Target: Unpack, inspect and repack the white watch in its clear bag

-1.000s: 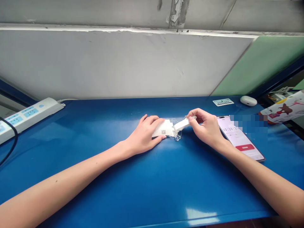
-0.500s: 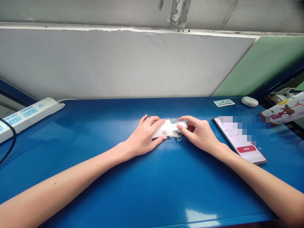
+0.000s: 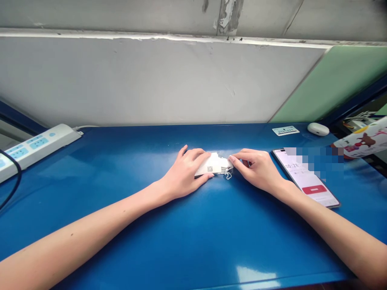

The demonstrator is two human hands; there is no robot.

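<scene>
A small white box (image 3: 213, 163) with a printed square code lies on the blue table (image 3: 193, 225). My left hand (image 3: 189, 171) grips its left part, thumb along the near side and fingers over the far side. At the box's right end, white flaps stick out, and my right hand (image 3: 252, 165) pinches the edge there between thumb and forefinger. Its other fingers are curled in. A short beaded chain (image 3: 227, 175) hangs out near the flaps and rests on the table. What is inside the box is too small to tell.
A phone (image 3: 314, 189) with a lit screen lies right of my right hand. Behind it are a card (image 3: 286, 130) and a white rounded case (image 3: 318, 129). At the left edge sit a white power strip (image 3: 39, 147) and a black cable (image 3: 16, 177). A printed package (image 3: 363, 139) leans in from the right.
The fingers of my right hand have drawn closer together into a pinch at the box's right end. The white flap there no longer stretches as far right. My left hand has hardly moved.
</scene>
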